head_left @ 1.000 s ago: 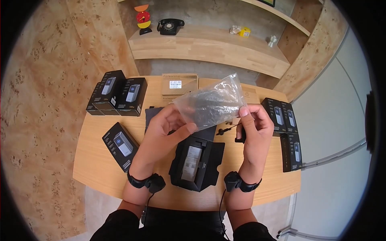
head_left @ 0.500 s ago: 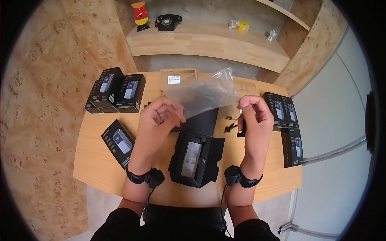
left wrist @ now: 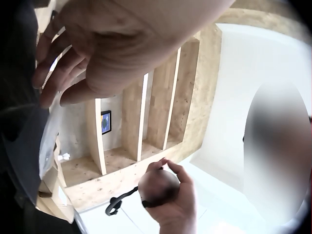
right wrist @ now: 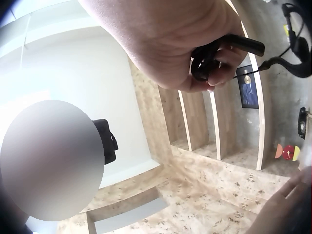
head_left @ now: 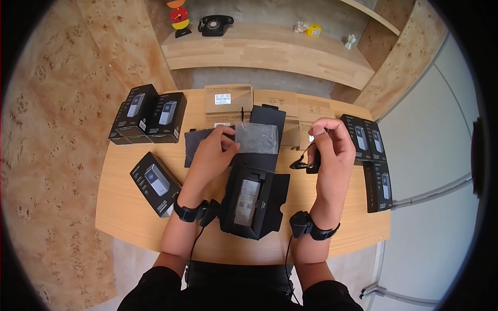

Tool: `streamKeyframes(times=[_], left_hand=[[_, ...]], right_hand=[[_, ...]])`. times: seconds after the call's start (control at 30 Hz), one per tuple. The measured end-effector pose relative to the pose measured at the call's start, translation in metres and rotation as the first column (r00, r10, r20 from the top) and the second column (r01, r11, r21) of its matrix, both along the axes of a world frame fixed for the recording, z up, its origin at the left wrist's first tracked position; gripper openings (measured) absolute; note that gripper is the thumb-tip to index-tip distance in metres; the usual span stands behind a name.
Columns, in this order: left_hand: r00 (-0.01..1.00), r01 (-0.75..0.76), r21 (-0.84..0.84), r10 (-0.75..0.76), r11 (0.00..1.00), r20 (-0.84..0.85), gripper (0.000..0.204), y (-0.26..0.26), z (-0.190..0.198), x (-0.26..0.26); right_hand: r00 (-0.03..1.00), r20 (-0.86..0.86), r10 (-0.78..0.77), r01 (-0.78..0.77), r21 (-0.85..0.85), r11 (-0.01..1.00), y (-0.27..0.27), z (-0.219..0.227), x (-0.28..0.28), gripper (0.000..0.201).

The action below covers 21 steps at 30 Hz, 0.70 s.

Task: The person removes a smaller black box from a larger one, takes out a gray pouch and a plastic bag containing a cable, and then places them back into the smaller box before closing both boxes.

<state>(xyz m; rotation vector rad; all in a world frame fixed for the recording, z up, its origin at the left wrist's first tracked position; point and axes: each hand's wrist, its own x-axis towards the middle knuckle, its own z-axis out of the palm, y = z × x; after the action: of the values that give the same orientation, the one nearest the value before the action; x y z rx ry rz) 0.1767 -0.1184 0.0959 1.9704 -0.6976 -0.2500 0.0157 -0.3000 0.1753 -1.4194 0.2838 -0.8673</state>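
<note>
My left hand is low over the back of the table, thumb and forefinger spread apart at the left edge of a clear plastic bag. The bag lies over the raised black flap of an opened box. That box sits in front of me, with a pale labelled piece inside. To the right, my raised right hand has its fingers curled around a bundled black cable. The cable's loops and thick ends stick out past the fingers in the right wrist view.
Black product boxes stand at the back left, with more on the right. A single box lies near my left forearm. Cardboard boxes line the back edge. A dark grey piece lies behind my left hand.
Both hands held the plastic bag up at first. My right hand let go of it and kept the cable. My left hand brought the bag down onto the flap, and its thumb and forefinger parted.
</note>
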Motion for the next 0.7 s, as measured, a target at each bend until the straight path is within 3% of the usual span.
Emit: streamKeyframes(times=[0.03, 0.13, 0.23, 0.33, 0.43, 0.53, 0.63, 0.7], left_hand=[[0.997, -0.056, 0.083, 0.051, 0.995, 0.066, 0.024, 0.000, 0.001, -0.002], [0.869, -0.249, 0.068, 0.192, 0.966, 0.455, 0.032, -0.002, -0.008, -0.002], [0.961, -0.029, -0.067, 0.046, 0.997, 0.271, 0.043, 0.003, 0.013, -0.008], [0.956, 0.211, -0.114, -0.181, 0.971, 0.230, 0.049, 0.006, 0.044, -0.025], [0.928, 0.359, -0.234, -0.320, 0.903, 0.191, 0.046, 0.007, 0.054, -0.046], [0.872, 0.488, -0.221, -0.464, 0.844, 0.153, 0.042, 0.008, 0.054, -0.049], [0.808, 0.585, -0.083, -0.571, 0.807, 0.146, 0.034, 0.010, 0.046, -0.040], [0.833, 0.551, -0.134, -0.534, 0.823, 0.145, 0.026, 0.012, 0.048, -0.041]], right_hand=[[1.000, 0.006, 0.007, -0.007, 0.000, 1.000, 0.001, 0.000, 0.000, 0.008], [0.999, -0.035, 0.038, -0.039, -0.013, 0.999, 0.003, 0.002, 0.000, 0.007], [0.991, -0.110, 0.078, -0.080, -0.011, 0.997, 0.007, 0.004, 0.001, 0.008], [0.959, -0.101, 0.264, -0.262, 0.027, 0.965, 0.010, 0.004, 0.000, 0.011], [0.872, -0.077, 0.484, -0.478, 0.077, 0.875, 0.013, 0.002, -0.001, 0.017], [0.797, -0.046, 0.603, -0.596, 0.107, 0.796, 0.015, 0.006, -0.003, 0.022], [0.765, 0.005, 0.644, -0.639, 0.126, 0.759, 0.014, 0.005, -0.003, 0.025], [0.752, 0.029, 0.659, -0.657, 0.115, 0.745, 0.008, 0.002, -0.002, 0.027]])
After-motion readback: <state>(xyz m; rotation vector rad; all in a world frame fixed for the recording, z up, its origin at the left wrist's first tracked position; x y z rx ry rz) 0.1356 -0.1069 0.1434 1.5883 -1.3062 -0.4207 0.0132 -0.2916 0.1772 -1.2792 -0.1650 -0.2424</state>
